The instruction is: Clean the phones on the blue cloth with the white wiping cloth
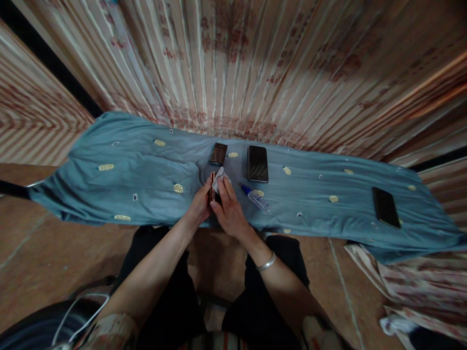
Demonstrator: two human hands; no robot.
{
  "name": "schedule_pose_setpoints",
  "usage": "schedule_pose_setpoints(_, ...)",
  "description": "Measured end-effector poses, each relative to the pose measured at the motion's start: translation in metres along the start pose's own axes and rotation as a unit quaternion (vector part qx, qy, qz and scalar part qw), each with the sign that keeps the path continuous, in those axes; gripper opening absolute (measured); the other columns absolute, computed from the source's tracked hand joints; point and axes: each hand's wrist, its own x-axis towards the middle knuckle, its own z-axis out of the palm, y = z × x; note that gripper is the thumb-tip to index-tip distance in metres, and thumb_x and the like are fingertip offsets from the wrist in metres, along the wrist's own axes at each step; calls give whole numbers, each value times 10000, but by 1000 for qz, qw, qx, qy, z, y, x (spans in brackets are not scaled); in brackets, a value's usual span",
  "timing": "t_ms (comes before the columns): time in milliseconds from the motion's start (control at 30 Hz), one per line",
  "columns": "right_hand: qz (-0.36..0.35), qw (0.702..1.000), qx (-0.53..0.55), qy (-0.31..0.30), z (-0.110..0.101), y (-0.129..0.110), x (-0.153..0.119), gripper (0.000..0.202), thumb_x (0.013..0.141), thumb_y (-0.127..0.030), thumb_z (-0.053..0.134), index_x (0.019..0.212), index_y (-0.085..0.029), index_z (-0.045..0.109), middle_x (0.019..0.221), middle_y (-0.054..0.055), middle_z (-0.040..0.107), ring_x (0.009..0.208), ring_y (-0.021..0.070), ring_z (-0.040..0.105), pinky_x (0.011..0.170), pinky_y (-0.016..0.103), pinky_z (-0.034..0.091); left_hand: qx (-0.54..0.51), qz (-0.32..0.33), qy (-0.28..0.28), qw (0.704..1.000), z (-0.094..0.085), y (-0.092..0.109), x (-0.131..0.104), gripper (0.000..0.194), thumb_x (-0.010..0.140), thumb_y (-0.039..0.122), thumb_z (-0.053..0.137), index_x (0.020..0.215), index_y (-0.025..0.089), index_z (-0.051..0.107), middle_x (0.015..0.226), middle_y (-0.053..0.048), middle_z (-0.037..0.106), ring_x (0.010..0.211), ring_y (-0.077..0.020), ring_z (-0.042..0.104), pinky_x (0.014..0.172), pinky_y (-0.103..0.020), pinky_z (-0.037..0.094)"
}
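Note:
Over the table's near edge, my left hand (200, 203) is closed around a dark, glossy, flat phone-like device (212, 191) with a coppery edge, held tilted. My right hand (229, 208) presses a small grey cloth (219, 176) against it, fingers bent over the fabric. Much of the device is hidden by my fingers. Just right of my hands, a clear bottle (258, 199) with a blue cap lies on its side. Beyond them are a small dark rectangular device (219, 154) and a larger black tablet-like device (258, 165).
A blue cloth (314, 218) with yellow pineapple prints covers the long, narrow table. Towards its right end lies another dark flat device (386, 207). A patterned curtain (233, 63) hangs along the far side. At lower left is a dark round object (47, 321) with a white cable.

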Motion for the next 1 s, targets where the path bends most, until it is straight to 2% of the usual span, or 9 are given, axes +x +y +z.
schedule_pose_setpoints(133,-13,1000,21,-12,-1,-2,-3,691,1063,-447,358,1641,-199,72,1707,116,185,1587,229,146,1278,491,263,10,14,-14,1000,-7,3,7,261,948,251,601,1131,130,741,1044,-62,786,1050,-180,713,995,-252,504)
schedule_pose_setpoints(233,-4,1000,20,-11,-7,-2,-2,662,1067,-445,342,1639,-201,115,1700,100,219,1579,218,181,1277,466,275,19,39,-36,998,-10,3,7,167,921,176,624,1003,151,767,923,-25,784,847,-134,715,821,-208,537)
schedule_pose_setpoints(367,-6,1000,5,-11,-12,-2,2,621,1072,-425,332,1630,-195,183,1673,107,296,1568,211,224,1268,460,302,32,48,-55,997,-10,2,3,145,854,136,704,983,169,760,876,7,777,661,-90,662,647,-186,517)
schedule_pose_setpoints(500,-20,999,-28,-7,-9,-4,1,627,1060,-405,397,1622,-193,218,1643,125,360,1548,229,287,1250,471,343,32,64,-26,997,-11,3,5,161,811,172,767,968,149,747,871,-4,772,695,-90,679,690,-181,513)
schedule_pose_setpoints(600,-34,998,-59,-11,-3,-5,-3,632,1049,-420,428,1597,-140,288,1625,174,378,1533,265,322,1234,483,368,35,80,1,996,-14,4,11,121,812,194,771,917,141,743,826,-11,764,725,-107,696,742,-187,517)
schedule_pose_setpoints(667,-48,996,-76,-13,0,-7,-6,629,1047,-423,430,1570,-85,337,1609,212,389,1531,282,325,1228,480,377,45,74,20,996,-15,5,14,111,854,229,731,918,140,745,802,-20,762,750,-132,712,772,-206,536)
schedule_pose_setpoints(733,-66,994,-86,-15,3,-8,-7,631,1046,-417,435,1551,-46,358,1591,234,407,1533,289,317,1228,475,379,48,43,39,997,-13,8,15,191,929,291,640,968,136,745,808,-46,770,812,-172,736,813,-246,564)
schedule_pose_setpoints(867,-82,992,-93,-29,5,-9,-8,659,1036,-396,468,1584,-75,291,1586,213,425,1543,279,294,1240,496,357,24,-28,44,998,-6,12,13,388,1030,358,424,1100,118,722,857,-101,781,892,-217,757,840,-309,602)
schedule_pose_setpoints(1000,-65,994,-87,-31,5,-3,-8,681,1046,-410,429,1610,-93,215,1605,208,396,1554,279,268,1249,525,332,-9,-13,33,999,-5,17,11,367,1029,316,427,1175,118,699,900,-98,787,894,-195,756,880,-298,596)
